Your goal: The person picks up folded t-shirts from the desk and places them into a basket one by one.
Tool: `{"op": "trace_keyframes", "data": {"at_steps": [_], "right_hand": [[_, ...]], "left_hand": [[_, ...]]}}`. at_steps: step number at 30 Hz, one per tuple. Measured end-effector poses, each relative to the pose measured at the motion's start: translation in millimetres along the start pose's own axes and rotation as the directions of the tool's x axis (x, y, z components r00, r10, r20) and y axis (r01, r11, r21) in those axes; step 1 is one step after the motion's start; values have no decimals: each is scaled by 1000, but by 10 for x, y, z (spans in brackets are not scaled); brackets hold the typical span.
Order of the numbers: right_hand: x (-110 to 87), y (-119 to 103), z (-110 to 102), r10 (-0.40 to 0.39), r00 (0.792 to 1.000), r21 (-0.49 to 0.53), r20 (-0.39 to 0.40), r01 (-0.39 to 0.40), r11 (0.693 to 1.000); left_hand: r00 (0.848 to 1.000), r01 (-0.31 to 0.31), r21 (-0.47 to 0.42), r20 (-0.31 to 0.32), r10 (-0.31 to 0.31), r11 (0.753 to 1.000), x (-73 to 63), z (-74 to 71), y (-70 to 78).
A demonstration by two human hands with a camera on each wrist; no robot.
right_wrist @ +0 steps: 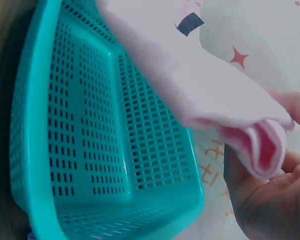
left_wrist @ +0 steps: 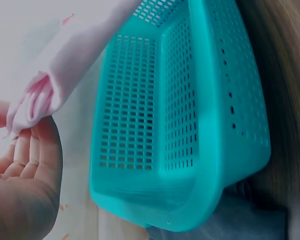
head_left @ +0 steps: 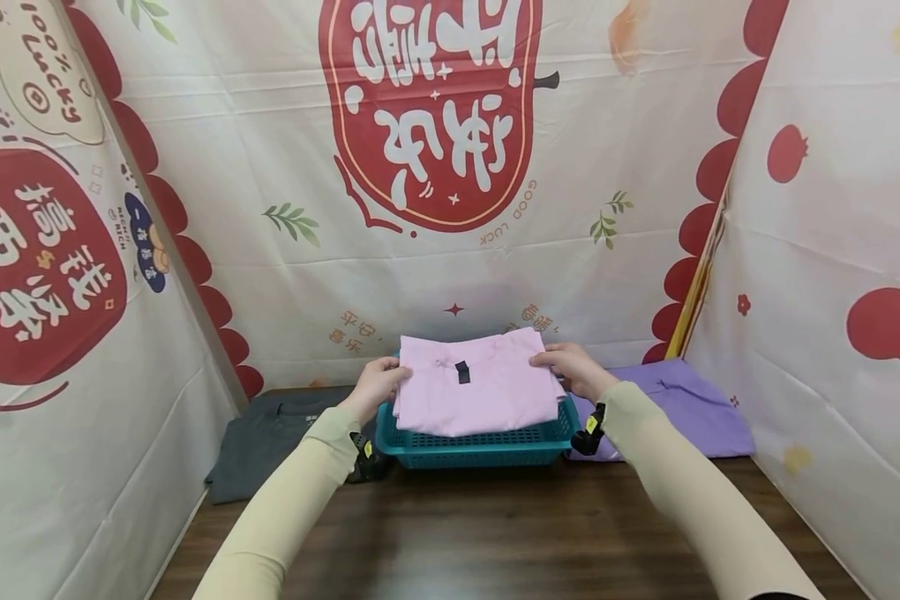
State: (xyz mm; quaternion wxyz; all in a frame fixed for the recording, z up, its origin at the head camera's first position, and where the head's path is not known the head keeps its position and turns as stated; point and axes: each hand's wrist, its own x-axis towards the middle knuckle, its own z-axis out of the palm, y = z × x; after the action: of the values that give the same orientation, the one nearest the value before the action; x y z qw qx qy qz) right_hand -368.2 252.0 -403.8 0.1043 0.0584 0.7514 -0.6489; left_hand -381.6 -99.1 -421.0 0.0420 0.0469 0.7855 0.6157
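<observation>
1. Holds the folded pink garment [head_left: 487,404] at the lower centre of the head view, clamped by its side edges in the left grip [head_left: 376,387] and right grip [head_left: 576,368].
2. Sits above the teal basket [head_left: 480,455], hiding its back rim there.
3. Runs off the upper edge of both wrist views; hides some fingers behind cloth.
4. Looks pale, flat and roughly rectangular, with a dark label [head_left: 462,372] and curled layers at the ends.
</observation>
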Motion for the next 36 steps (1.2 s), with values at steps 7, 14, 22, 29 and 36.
{"op": "trace_keyframes", "data": {"at_steps": [7,14,22,29,36], "right_hand": [[118,72,53,-5,1000,-79,-19,3,997],[177,175,107,-13,999,-151,-33,8,989],[214,302,211,-14,997,-226,-72,-3,974],[214,401,292,1,996,-261,-94,-25,965],[252,479,316,-5,994,-276,-113,-27,961]], "left_hand": [[1000,0,21,10,0,1000,64,17,-87],[1000,13,77,24,-15,997,80,117,-105],[1000,14,174,20,-18,985,94,207,-182],[999,21,230,19,-26,973,83,258,-240],[999,39,242,7,-42,969,122,308,-325]]}}
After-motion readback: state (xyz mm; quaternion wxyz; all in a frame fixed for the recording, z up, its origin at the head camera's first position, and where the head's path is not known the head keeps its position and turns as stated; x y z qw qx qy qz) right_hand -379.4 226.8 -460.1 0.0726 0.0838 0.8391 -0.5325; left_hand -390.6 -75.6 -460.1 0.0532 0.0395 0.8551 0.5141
